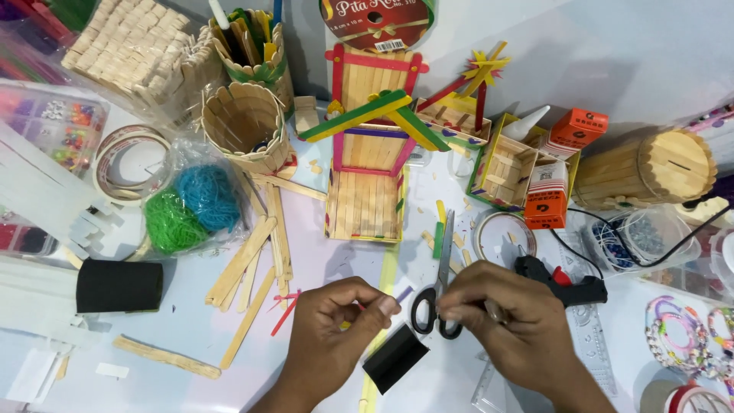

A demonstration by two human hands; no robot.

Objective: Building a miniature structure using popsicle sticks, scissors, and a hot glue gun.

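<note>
My left hand (336,329) and my right hand (508,321) are close together low in the middle of the head view, fingertips pinched toward each other. A small black rectangular piece (394,357) lies just below them; whether a hand holds it is unclear. My left fingers seem to pinch something small and yellow. Black-handled scissors (442,287) lie on the table between the hands, their handles partly behind my right fingers. A house-like model of craft sticks (368,164) with coloured trim stands beyond the hands.
Loose craft sticks (252,268) lie at left beside green and blue yarn (191,206) in a bag. A black glue gun (562,284) rests at right. Stick-built cups (243,122), a small box frame (508,164), orange boxes (549,195) and tape rolls (126,160) crowd the back.
</note>
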